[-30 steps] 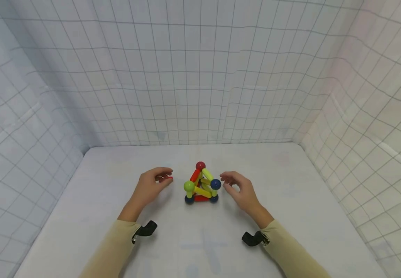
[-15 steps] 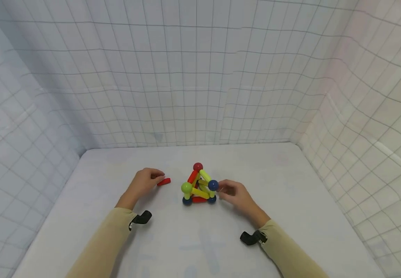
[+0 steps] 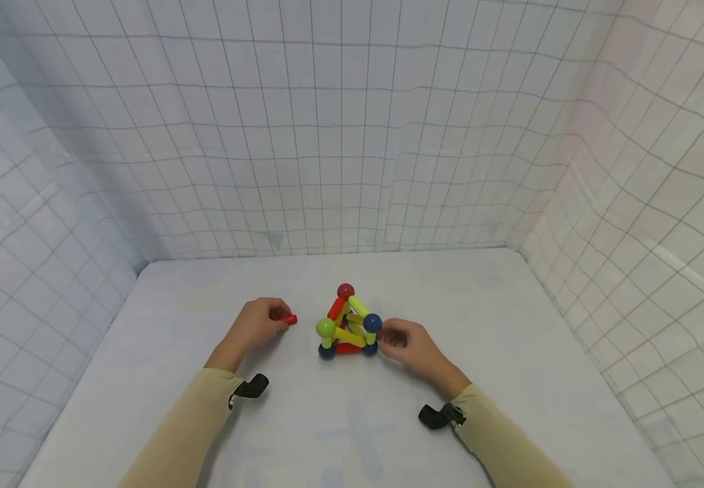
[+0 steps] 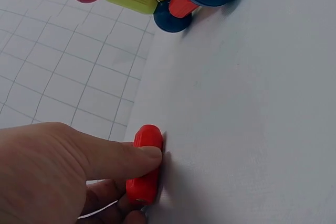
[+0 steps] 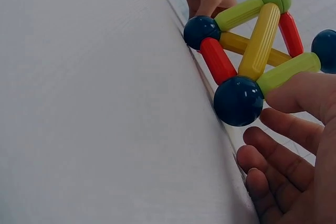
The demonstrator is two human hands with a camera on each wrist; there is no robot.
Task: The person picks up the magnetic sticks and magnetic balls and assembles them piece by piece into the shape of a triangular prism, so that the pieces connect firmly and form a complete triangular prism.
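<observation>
My left hand (image 3: 254, 325) pinches a short red magnetic rod (image 4: 145, 182) between thumb and fingers, just over the table left of a structure. This structure (image 3: 349, 337) is built of magnetic rods and balls: red, yellow and light green rods joined by blue, green and red balls. At its right side my right hand (image 3: 415, 346) holds the upright light green rod (image 5: 289, 73) with the thumb and a finger, between an upper navy ball (image 3: 373, 323) and a lower navy ball (image 5: 239, 101). The other right fingers lie loosely curled beneath, partly hidden in the head view.
A white table (image 3: 339, 434) carries the structure near its middle. Grid-patterned white cloth (image 3: 352, 135) rises along the back and both sides. Black wrist camera mounts (image 3: 252, 385) sit at both cuffs, low over the tabletop.
My right hand has moved in from beside the structure onto its right post. My left hand drew slightly left and down, and shifted its grip on the red rod.
</observation>
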